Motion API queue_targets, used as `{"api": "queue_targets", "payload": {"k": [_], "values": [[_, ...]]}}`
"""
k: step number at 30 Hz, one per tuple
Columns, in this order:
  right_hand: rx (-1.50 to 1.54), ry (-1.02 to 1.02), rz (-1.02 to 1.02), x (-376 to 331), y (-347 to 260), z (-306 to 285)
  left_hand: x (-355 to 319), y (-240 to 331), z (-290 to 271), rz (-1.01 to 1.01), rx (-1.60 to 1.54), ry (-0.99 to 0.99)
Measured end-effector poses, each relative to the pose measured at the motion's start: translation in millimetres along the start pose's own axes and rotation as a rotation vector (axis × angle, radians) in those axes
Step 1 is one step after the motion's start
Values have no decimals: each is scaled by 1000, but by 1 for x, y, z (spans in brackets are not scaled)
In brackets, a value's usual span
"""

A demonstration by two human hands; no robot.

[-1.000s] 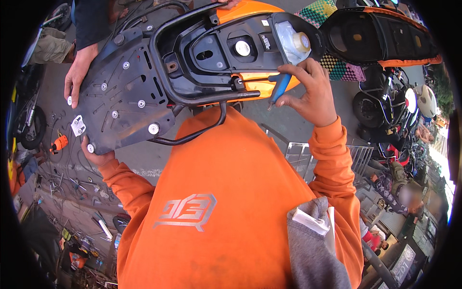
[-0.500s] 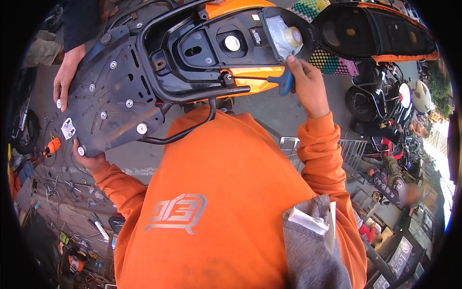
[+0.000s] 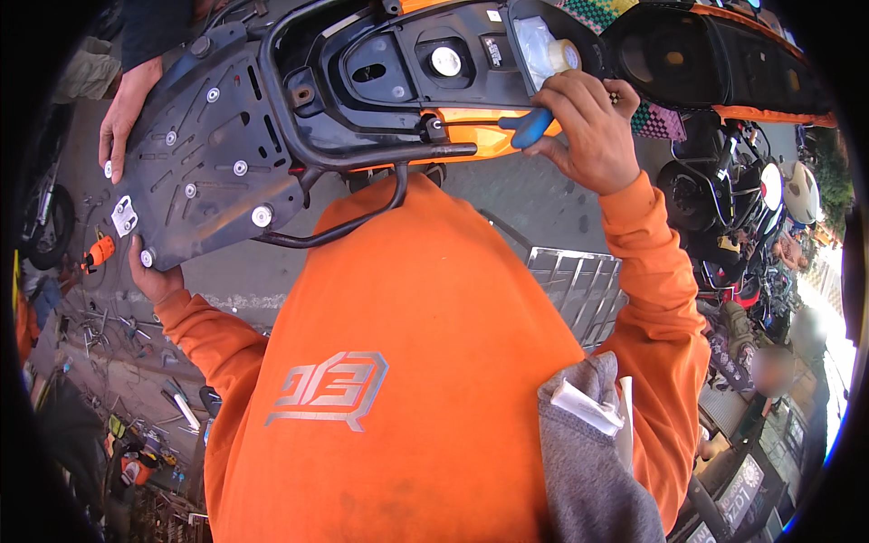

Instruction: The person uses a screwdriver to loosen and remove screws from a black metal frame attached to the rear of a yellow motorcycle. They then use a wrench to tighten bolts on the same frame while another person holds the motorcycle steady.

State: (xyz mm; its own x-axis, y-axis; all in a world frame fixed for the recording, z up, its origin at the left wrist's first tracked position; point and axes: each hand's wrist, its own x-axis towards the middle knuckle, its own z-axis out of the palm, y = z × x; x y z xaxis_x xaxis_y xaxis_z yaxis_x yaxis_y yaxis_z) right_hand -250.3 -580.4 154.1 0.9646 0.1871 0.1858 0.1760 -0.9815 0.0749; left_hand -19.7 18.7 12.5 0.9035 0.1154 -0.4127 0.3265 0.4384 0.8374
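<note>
Plainly, a blue-handled tool (image 3: 532, 128) is held in the right hand (image 3: 593, 131), its handle pinched narrowly between the thumb and the curled fingers. From these fingertips the thin dark shaft is directed leftward to a fitting on the black tubular frame (image 3: 398, 159), though contact at its tip cannot be made out. Below the shaft, just left of the right thumb, an orange body panel (image 3: 489, 143) is seen. Just above the right fingers a clear plastic bag (image 3: 534, 45) is lodged in a recess, with a yellowish cap (image 3: 567, 56) beside it; farther left of them a round white cap (image 3: 444, 61) is set in the black tray. Beyond the knuckles, to the upper right, an upturned seat (image 3: 706, 63) is shown.

By the left hand (image 3: 156, 276) the near left corner of a slotted black plate (image 3: 213, 217) is touched. One digit is laid along the edge, beside a round silver fastener (image 3: 148, 258); the remaining fingers are hidden beneath, so how tightly they are closed cannot be told. Just above that digit a small silver bracket (image 3: 124, 216) is seen, and beyond it the plate's far corner is touched by a co-worker's hand (image 3: 127, 113).
</note>
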Motion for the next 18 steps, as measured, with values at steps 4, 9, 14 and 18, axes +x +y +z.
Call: {"api": "queue_targets", "payload": {"k": [4, 9, 14, 18], "values": [[-28, -110, 222, 14, -33, -10, 2, 7, -3, -1, 107, 7], [456, -87, 902, 35, -78, -4, -5, 7, 12, -14, 205, 107], [1191, 0, 1158, 33, -71, 2, -28, 44, 58, 179, 926, 490], [1333, -17, 890, 24, -60, -2, -62, 63, 125, 786, 1116, 322]]}}
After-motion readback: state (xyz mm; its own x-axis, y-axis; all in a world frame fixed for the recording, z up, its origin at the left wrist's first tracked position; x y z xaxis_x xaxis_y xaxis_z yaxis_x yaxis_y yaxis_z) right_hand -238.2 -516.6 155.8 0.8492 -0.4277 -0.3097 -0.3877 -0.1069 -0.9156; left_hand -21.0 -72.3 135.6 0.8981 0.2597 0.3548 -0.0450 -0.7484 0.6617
